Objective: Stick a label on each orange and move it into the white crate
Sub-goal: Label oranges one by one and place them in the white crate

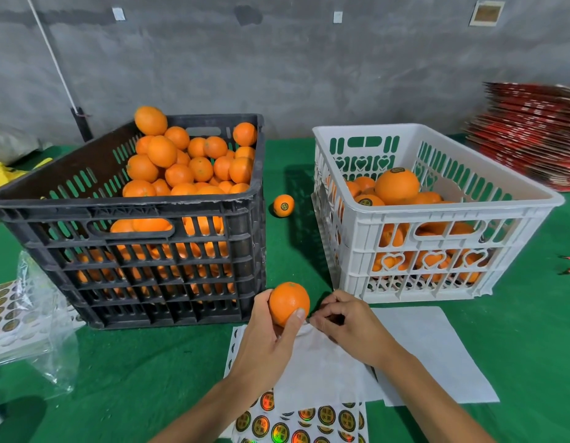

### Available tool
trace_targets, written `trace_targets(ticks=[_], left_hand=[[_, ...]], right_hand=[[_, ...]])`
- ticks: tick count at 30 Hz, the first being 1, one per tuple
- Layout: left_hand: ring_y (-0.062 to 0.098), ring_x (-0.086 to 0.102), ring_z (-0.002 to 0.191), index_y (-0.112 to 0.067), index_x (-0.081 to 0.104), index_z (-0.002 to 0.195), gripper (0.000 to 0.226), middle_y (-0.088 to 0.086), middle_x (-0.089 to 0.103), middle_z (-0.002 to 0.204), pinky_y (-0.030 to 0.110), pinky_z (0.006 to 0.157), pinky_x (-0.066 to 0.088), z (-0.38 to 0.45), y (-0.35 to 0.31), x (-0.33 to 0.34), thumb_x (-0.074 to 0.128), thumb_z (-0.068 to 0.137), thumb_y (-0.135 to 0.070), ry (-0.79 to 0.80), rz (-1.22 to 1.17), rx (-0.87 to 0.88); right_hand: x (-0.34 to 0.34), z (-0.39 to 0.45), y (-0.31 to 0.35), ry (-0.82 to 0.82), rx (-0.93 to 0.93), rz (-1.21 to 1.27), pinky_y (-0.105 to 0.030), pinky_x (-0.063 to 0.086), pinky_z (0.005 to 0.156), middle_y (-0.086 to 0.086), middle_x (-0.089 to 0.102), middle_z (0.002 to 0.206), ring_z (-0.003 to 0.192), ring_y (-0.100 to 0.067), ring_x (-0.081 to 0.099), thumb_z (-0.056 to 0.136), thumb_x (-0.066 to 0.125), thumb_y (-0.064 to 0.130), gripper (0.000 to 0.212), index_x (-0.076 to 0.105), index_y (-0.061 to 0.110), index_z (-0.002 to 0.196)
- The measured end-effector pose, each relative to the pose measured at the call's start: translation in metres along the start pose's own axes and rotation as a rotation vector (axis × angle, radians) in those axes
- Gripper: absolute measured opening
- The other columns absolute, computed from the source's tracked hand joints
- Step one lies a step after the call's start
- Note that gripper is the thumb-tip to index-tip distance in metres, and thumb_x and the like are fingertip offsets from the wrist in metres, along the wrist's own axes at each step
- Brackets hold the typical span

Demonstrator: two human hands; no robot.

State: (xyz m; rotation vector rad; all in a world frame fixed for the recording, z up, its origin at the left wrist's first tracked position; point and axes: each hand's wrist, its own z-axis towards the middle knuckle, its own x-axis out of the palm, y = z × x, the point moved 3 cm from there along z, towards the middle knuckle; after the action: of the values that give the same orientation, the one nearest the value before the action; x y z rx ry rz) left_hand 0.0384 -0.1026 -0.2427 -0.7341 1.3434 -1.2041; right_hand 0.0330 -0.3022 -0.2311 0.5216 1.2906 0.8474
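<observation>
My left hand (264,340) grips an orange (288,302) in front of the black crate (133,251), which is heaped with oranges. Just to the right, my right hand (347,324) has its fingers curled and pinched together at the top edge of the label sheet (312,362); whether a label sits between the fingertips is hidden. Round gold and black labels (309,420) show on the near part of the sheet. The white crate (437,219) on the right holds several labelled oranges. One labelled orange (283,205) lies on the green table between the crates.
A plastic bag with more label sheets (18,318) lies at the left. A blank white backing sheet (437,353) lies in front of the white crate. Stacked red flat cartons (529,135) sit at the back right. A grey wall runs behind the table.
</observation>
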Motion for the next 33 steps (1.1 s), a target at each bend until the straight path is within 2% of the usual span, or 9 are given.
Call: trace_targets(ticks=[5, 10, 15, 18, 23, 26, 28, 31, 33], left_hand=[[-0.002, 0.065, 0.102, -0.062, 0.029, 0.127, 0.055, -0.017, 0.054, 0.126, 0.03, 0.089, 0.058, 0.0, 0.0, 0.0, 0.052, 0.082, -0.085, 0.009, 0.005, -0.001], [-0.001, 0.065, 0.102, -0.066, 0.028, 0.124, 0.052, -0.017, 0.054, 0.125, 0.027, 0.087, 0.057, 0.0, -0.002, 0.0, 0.052, 0.082, -0.086, 0.008, -0.002, 0.004], [0.0, 0.065, 0.102, -0.064, 0.029, 0.124, 0.052, -0.016, 0.054, 0.126, 0.025, 0.087, 0.056, 0.0, -0.002, 0.0, 0.052, 0.082, -0.084, 0.011, 0.002, -0.005], [0.0, 0.066, 0.1, -0.059, 0.03, 0.127, 0.053, -0.015, 0.055, 0.124, 0.015, 0.08, 0.052, 0.001, -0.002, 0.0, 0.052, 0.085, -0.082, 0.009, 0.015, -0.01], [-0.003, 0.064, 0.099, -0.057, 0.03, 0.129, 0.053, -0.017, 0.055, 0.122, 0.008, 0.078, 0.048, 0.0, -0.002, -0.001, 0.052, 0.087, -0.081, 0.011, 0.038, -0.026], [-0.003, 0.064, 0.098, -0.05, 0.032, 0.133, 0.063, -0.016, 0.055, 0.122, 0.009, 0.076, 0.048, 0.001, -0.002, -0.001, 0.051, 0.084, -0.084, 0.01, 0.056, -0.033], [-0.001, 0.065, 0.095, -0.052, 0.032, 0.131, 0.06, -0.016, 0.056, 0.12, 0.01, 0.073, 0.048, 0.001, -0.003, 0.0, 0.05, 0.084, -0.085, 0.009, 0.058, -0.038], [0.001, 0.066, 0.088, -0.058, 0.031, 0.127, 0.053, -0.019, 0.057, 0.115, 0.01, 0.068, 0.047, 0.0, -0.002, 0.0, 0.049, 0.085, -0.084, 0.016, 0.095, -0.045], [0.0, 0.065, 0.089, -0.058, 0.031, 0.127, 0.051, -0.02, 0.058, 0.115, 0.009, 0.068, 0.046, 0.001, -0.002, 0.0, 0.049, 0.087, -0.083, 0.024, 0.106, -0.044]], right_hand=[[-0.001, 0.002, -0.002, 0.007, 0.063, 0.049, -0.022, 0.049, 0.073, 0.003, 0.062, 0.098, 0.086, -0.008, 0.062, 0.09, 0.079, 0.022, 0.004, 0.083, 0.021, 0.091], [-0.001, 0.004, -0.001, 0.002, 0.008, -0.03, -0.029, 0.052, 0.084, 0.001, 0.063, 0.099, 0.091, -0.009, 0.063, 0.09, 0.079, 0.02, 0.006, 0.083, 0.017, 0.094], [-0.002, 0.0, 0.006, 0.028, -0.133, -0.242, -0.026, 0.049, 0.082, 0.004, 0.059, 0.101, 0.092, -0.009, 0.058, 0.099, 0.067, 0.027, 0.019, 0.079, 0.012, 0.103], [-0.003, 0.0, 0.01, 0.032, -0.164, -0.375, -0.03, 0.048, 0.078, 0.004, 0.056, 0.1, 0.089, -0.011, 0.056, 0.104, 0.06, 0.031, 0.025, 0.074, 0.011, 0.104], [-0.001, 0.001, 0.015, 0.06, -0.121, -0.49, -0.04, 0.048, 0.075, 0.0, 0.052, 0.097, 0.081, -0.02, 0.053, 0.108, 0.048, 0.03, 0.025, 0.061, 0.012, 0.097], [-0.005, -0.001, 0.014, -0.001, -0.026, -0.357, -0.043, 0.05, 0.075, 0.004, 0.047, 0.094, 0.079, -0.016, 0.052, 0.107, 0.047, 0.025, 0.016, 0.05, 0.02, 0.092], [-0.005, -0.002, 0.019, -0.06, 0.008, -0.305, -0.044, 0.052, 0.07, 0.01, 0.045, 0.093, 0.078, -0.012, 0.052, 0.103, 0.05, 0.024, 0.015, 0.045, 0.031, 0.091], [0.001, -0.007, 0.037, -0.205, 0.01, -0.21, -0.043, 0.052, 0.061, 0.013, 0.047, 0.094, 0.075, -0.011, 0.051, 0.098, 0.038, 0.045, 0.012, 0.043, 0.037, 0.091], [0.005, -0.009, 0.051, -0.29, -0.028, -0.252, -0.032, 0.051, 0.06, 0.017, 0.047, 0.096, 0.079, -0.008, 0.054, 0.096, 0.038, 0.051, 0.013, 0.044, 0.039, 0.095]])
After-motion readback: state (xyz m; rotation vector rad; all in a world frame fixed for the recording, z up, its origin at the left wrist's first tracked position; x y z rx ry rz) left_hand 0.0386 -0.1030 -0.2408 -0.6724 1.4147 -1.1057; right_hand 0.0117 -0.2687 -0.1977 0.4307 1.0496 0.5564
